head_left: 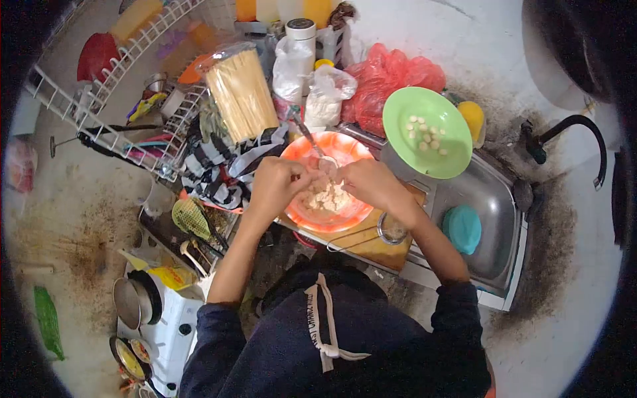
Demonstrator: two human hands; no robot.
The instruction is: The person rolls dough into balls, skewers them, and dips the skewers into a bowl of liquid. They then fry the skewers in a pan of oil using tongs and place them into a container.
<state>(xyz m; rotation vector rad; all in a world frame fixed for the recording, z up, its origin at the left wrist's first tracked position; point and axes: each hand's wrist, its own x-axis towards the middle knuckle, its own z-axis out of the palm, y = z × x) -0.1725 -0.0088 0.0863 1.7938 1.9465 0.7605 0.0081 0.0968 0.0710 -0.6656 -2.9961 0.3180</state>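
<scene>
An orange-and-white bowl (325, 225) stands in front of me with a pale, crumbly dough-like mixture (330, 198) inside. A spoon (306, 134) leans in it, handle toward the back left. My left hand (284, 184) is over the bowl's left side, thumb and fingers pinched together. From the right, my right hand (373, 182) reaches over the bowl with its fingers also drawn together. The fingertips of both hands are close to each other above the mixture; what they pinch is too small to make out. On a green plate (415, 106), several small round white balls (424, 136) lie.
At right is a metal sink (499, 219) holding a turquoise container (462, 229), beside a black faucet (577, 123). A wire strainer (391, 229) lies on the wooden board (378, 249). Bagged noodle sticks (240, 89) and red plastic bags (391, 69) stand behind; a stove (166, 325) is lower left.
</scene>
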